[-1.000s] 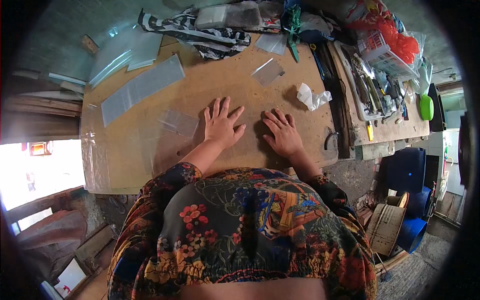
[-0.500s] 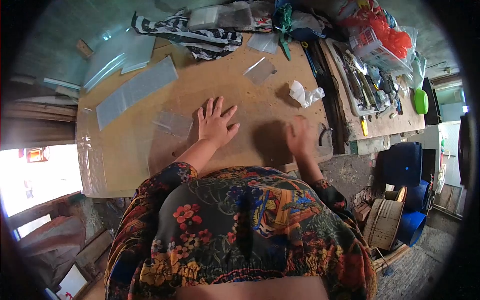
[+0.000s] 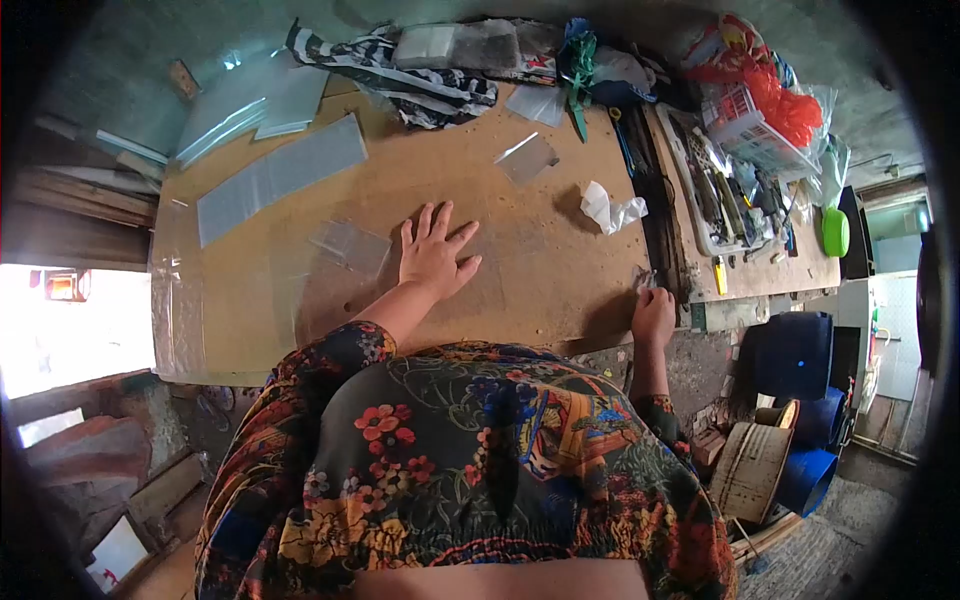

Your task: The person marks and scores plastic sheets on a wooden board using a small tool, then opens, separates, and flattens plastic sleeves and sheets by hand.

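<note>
1. My left hand [image 3: 434, 258] lies flat on the tabletop [image 3: 530, 285], fingers spread, just beside a clear plastic sheet [image 3: 345, 245]; light pressure there should steady me.
2. My right hand [image 3: 654, 318] is at the tabletop's right near edge, fingers drawn in at a small dark item [image 3: 645, 278], perhaps a hand tool; a square pinch would suit it best.
3. Those fingers cover part of it, so I cannot tell whether they are clamped.

dark package [image 3: 540, 66], print too small to read
</note>
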{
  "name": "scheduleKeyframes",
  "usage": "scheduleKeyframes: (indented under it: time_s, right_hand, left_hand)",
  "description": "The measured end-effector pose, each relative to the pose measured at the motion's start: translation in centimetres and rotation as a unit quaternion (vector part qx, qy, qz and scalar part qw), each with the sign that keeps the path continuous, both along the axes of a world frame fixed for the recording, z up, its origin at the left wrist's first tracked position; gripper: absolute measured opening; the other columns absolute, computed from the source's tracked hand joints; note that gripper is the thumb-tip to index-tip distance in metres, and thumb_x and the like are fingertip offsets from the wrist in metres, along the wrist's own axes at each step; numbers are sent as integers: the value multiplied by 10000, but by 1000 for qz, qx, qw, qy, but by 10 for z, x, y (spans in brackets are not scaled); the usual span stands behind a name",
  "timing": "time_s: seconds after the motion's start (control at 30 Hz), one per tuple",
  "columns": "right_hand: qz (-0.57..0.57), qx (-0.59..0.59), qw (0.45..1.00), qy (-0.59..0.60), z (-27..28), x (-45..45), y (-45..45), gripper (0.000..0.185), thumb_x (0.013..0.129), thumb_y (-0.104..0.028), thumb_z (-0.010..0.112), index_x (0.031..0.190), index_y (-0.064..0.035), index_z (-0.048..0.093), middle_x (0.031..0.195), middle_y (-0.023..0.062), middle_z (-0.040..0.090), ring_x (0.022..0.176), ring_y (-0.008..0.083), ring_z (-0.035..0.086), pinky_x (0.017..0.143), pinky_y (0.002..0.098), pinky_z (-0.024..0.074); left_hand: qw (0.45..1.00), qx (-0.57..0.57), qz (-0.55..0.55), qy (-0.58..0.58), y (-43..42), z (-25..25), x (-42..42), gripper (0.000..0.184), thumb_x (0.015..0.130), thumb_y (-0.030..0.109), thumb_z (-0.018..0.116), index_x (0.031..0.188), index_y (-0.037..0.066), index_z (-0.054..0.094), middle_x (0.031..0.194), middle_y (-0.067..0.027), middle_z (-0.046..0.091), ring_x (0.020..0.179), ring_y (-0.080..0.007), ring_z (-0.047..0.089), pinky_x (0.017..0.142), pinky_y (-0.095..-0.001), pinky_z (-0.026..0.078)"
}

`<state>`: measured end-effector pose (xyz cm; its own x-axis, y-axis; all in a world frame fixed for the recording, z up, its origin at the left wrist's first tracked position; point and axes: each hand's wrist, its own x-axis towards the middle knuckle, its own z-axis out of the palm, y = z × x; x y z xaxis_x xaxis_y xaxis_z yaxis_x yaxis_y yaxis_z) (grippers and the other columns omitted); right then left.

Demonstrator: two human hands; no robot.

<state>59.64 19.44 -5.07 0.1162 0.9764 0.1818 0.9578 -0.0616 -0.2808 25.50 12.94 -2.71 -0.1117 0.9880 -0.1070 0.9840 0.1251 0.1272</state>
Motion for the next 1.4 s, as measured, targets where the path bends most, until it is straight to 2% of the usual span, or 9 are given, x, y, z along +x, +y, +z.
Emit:
scheduleKeyframes:
  time_s: [0.1,0.17,0.27,0.43,0.73,1.17,1.27,1.33,1.4]
  right_hand:
    - [3,71,997,9,16,-10,-5,167,832,-202,494,788,-42,507,803,154,524,786,344,522,644,432,424]
    - [217,132,965,59,25,-24,-5,139,829,-174,495,804,-40,518,810,156,526,737,350,524,590,427,419]
    - [291,19,944,157,37,-84,-16,70,814,-107,517,806,-43,544,751,140,567,706,333,564,586,399,435]
    - [392,64,908,134,15,-149,-10,137,828,-192,519,797,-58,527,722,146,563,635,360,557,530,421,448]
    - [405,14,913,55,8,-161,-1,165,832,-212,504,778,-57,515,719,149,562,638,347,562,541,425,458]
    - [425,52,900,81,1,-162,2,129,812,-197,536,781,-72,528,704,145,569,625,352,548,528,428,443]
    - [402,56,904,137,5,-158,-1,113,818,-164,536,796,-54,527,709,156,565,644,348,559,542,402,454]
    - [266,36,929,256,5,-149,-1,74,834,-124,527,841,-51,533,681,128,564,598,285,569,527,344,448]
    - [225,33,903,364,-17,-130,2,74,842,-114,516,857,-42,530,671,107,559,583,239,561,522,319,438]
  left_hand:
    - [1000,-3,5,-7,0,1,0,501,828,465,426,1297,301,359,1421,-68,143,1309,-282,97,1041,-489,96]
    - [1000,1,4,-11,-2,1,0,503,827,466,427,1297,301,358,1421,-65,142,1309,-282,97,1041,-490,99]
    - [1000,4,6,-8,0,0,1,508,826,467,431,1300,305,351,1420,-56,142,1310,-279,94,1042,-492,104]
    - [1000,-20,5,3,-1,6,1,539,826,464,454,1322,318,303,1425,-54,114,1312,-272,84,1035,-491,115]
    - [1000,-3,-1,4,-1,3,-1,556,796,446,498,1308,312,327,1420,-61,132,1308,-278,104,1035,-494,112]
    - [1000,4,-5,0,-3,2,-1,544,803,444,492,1304,304,334,1417,-66,147,1310,-274,100,1031,-495,120]
    - [1000,2,-8,5,-2,1,-1,541,810,447,479,1309,302,326,1417,-71,144,1311,-277,94,1029,-499,119]
    - [1000,1,-9,3,-2,0,-1,543,818,459,457,1317,302,310,1417,-75,144,1308,-286,96,1027,-504,118]
    - [1000,6,-10,8,-3,-2,-1,537,823,460,444,1318,302,309,1416,-77,146,1308,-289,96,1026,-506,119]
